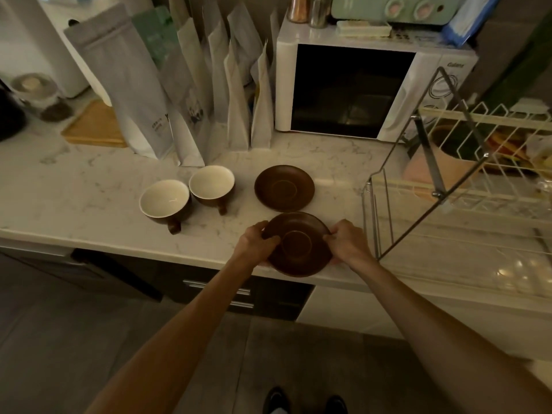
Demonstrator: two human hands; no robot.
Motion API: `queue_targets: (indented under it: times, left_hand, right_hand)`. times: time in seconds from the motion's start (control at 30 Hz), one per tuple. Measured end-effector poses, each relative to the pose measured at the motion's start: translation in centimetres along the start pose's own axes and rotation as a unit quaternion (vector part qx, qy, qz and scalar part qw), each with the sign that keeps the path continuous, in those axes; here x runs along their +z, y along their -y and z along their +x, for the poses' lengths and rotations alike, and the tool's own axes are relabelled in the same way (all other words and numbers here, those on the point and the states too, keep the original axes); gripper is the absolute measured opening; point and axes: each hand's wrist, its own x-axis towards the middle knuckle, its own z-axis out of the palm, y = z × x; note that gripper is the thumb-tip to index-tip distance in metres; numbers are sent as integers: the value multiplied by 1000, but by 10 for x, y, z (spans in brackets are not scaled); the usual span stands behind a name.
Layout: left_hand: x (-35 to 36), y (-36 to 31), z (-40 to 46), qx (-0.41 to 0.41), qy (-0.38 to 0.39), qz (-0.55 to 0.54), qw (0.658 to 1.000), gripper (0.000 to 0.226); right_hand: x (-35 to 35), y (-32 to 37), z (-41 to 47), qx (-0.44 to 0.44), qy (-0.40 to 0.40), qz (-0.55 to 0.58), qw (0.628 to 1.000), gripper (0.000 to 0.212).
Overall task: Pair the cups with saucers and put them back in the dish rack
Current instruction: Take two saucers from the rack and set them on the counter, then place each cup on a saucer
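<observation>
Right now both hands grip one brown saucer (300,245) at the front edge of the marble surface (89,186): the left hand (257,240) curls its fingers (270,241) over the saucer's left rim, the right hand (346,242) pinches the right rim. A second saucer (284,187) lies flat just behind it, apart from it. To the left stand two brown cups, the near cup (165,201) and the far cup (212,184), side by side and almost touching, white inside, handles toward the person. The wire dish rack (466,186) sits at the right, a white microwave (352,91) behind
</observation>
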Motion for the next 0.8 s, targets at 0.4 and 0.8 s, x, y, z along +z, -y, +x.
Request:
queue_targets:
  times: [0.4,0.8]
  left_hand:
    - [-4,-2,-1,40,-16,66,997,54]
    - [-80,-6,-15,32,-156,5,987,41]
  right_hand:
    - [-6,5,-5,-25,-21,-69,997,30]
    - [-22,96,4,-148,-37,-38,988,38]
